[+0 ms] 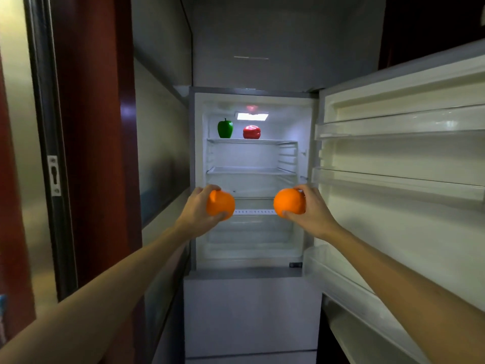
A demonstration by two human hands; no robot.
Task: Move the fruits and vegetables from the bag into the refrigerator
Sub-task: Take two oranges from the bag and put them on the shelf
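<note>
Two oranges held up before the open fridge [199, 179].

Left hand [195, 214] cups the left orange [221, 204], right hand [312, 212] the right orange [288, 200], fingers curled round each. They look round, firm, light and smooth, so a grip round the middle seems safest. Green pepper [225, 128] and red pepper [252, 132] sit on the top shelf [278, 142].

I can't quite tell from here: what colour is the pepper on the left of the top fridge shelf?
Green, glossy, with a dark stem: the left pepper, clearest in the head view.
</note>
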